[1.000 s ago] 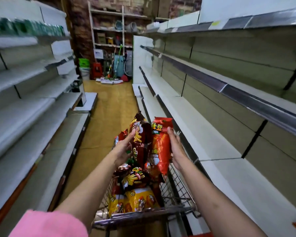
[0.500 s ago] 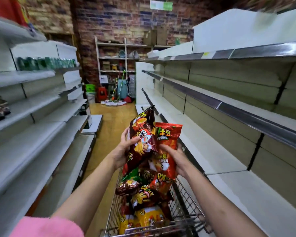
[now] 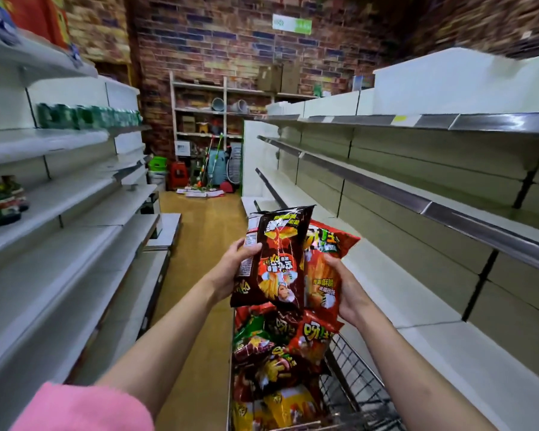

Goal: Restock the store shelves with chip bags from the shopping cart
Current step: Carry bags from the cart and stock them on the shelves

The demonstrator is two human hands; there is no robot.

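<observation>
Both bags are now lifted clear above the cart (image 3: 355,377): the left hand (image 3: 234,269) grips the dark bag (image 3: 280,259), the right hand (image 3: 346,290) the red bag (image 3: 321,272). They can go next onto the shelf (image 3: 402,284) at the right.

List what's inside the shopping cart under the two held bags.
The shopping cart holds a pile of chip bags: red, brown, green, yellow. Lower layers and the cart's floor are covered.

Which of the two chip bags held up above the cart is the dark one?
The dark brown chip bag, gripped by the left hand. It overlaps the front of the bright red-orange chip bag that the right hand holds.
</observation>
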